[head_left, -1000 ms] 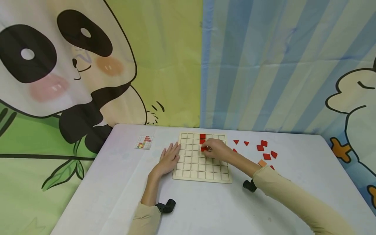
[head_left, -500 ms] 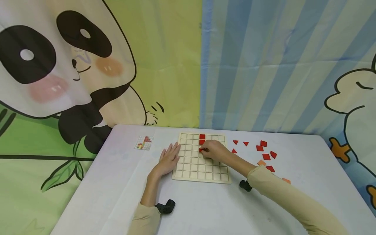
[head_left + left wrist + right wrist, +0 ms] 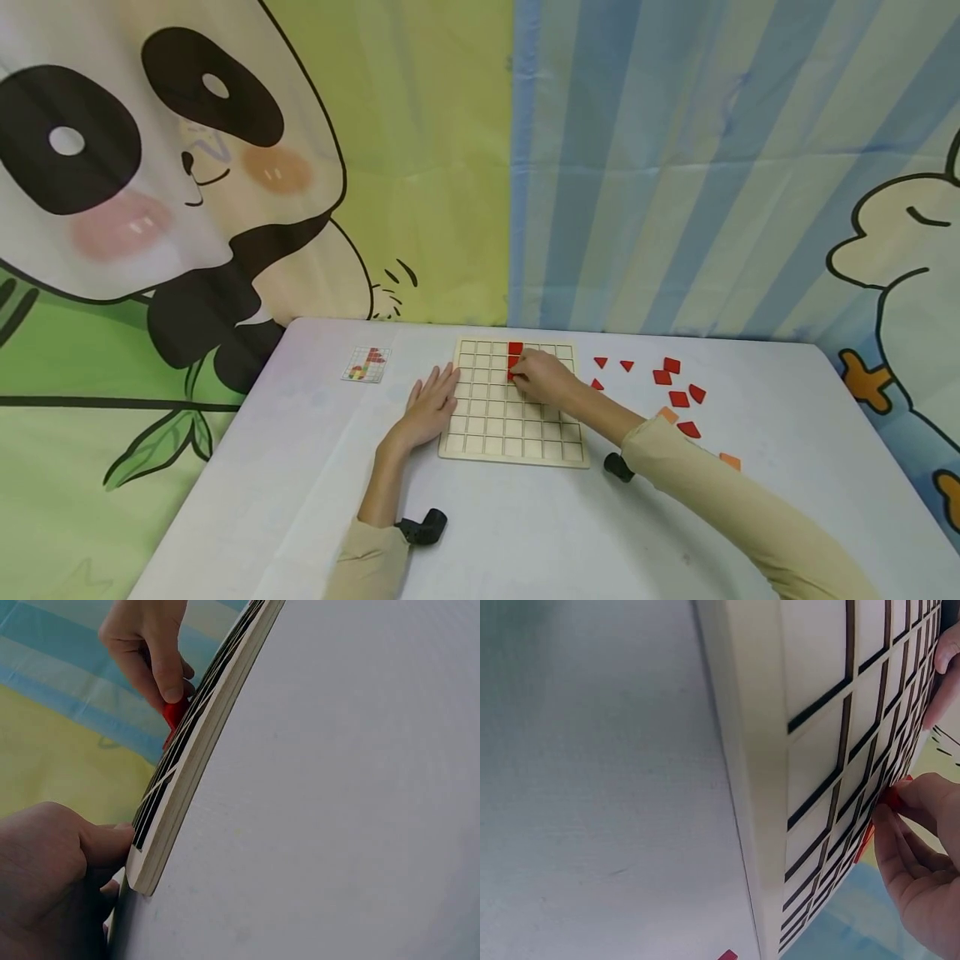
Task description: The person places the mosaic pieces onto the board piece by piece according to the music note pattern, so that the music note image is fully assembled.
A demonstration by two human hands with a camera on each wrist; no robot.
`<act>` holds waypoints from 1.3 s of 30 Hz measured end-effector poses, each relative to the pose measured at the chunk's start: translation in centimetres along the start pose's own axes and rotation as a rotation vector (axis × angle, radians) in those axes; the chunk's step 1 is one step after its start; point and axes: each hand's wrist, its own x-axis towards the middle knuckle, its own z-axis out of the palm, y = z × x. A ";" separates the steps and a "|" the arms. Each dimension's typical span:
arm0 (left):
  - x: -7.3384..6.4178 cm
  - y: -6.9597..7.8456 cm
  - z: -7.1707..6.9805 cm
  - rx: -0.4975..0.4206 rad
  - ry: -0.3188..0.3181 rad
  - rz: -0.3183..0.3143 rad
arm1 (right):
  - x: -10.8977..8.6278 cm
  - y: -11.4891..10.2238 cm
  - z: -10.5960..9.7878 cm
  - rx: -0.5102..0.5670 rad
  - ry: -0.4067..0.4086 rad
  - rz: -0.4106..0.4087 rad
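In the head view a wooden grid board (image 3: 512, 433) lies on the table. Two red square tiles show in its upper middle column, the top tile (image 3: 515, 348) fully in sight. My right hand (image 3: 546, 377) is over that column; the right wrist view has its thumb and finger pinching a red tile (image 3: 891, 797) at the grid. That tile (image 3: 175, 712) also shows under the fingertips in the left wrist view, partly hidden. My left hand (image 3: 431, 408) rests with extended fingers at the board's left edge, thumb (image 3: 109, 844) against the board's corner.
Right of the board lie several loose red pieces, among them a triangle (image 3: 627, 366) and a square (image 3: 678, 399). Two orange pieces, one an orange tile (image 3: 730, 461), lie nearer. A pattern card (image 3: 367, 365) is at the left. A curtain (image 3: 675, 167) hangs behind the table.
My right hand stays over the same column, its fingers shifting slightly. The red tile under them has moved up a little toward the tiles above. My left hand keeps its place.
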 end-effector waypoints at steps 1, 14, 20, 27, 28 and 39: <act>0.0 0.0 0.0 0.003 -0.003 -0.003 | 0.1 0.1 0.0 -0.002 0.000 0.000; -0.1 0.2 0.0 0.002 -0.013 0.000 | -2.5 -1.5 -2.6 0.070 -0.185 0.095; -0.1 0.2 -0.2 -0.006 -0.001 0.004 | -9.2 -2.2 -3.2 0.145 -0.176 0.086; 0.1 -0.2 -0.2 0.007 -0.020 -0.009 | -16.2 -1.4 -3.3 0.080 -0.164 0.127; 0.2 -0.2 -0.2 0.007 -0.020 -0.013 | -16.9 -1.2 -3.3 0.078 -0.160 0.126; 0.2 -0.1 0.0 -0.006 -0.014 -0.012 | -20.3 4.2 -5.7 -0.001 -0.055 0.227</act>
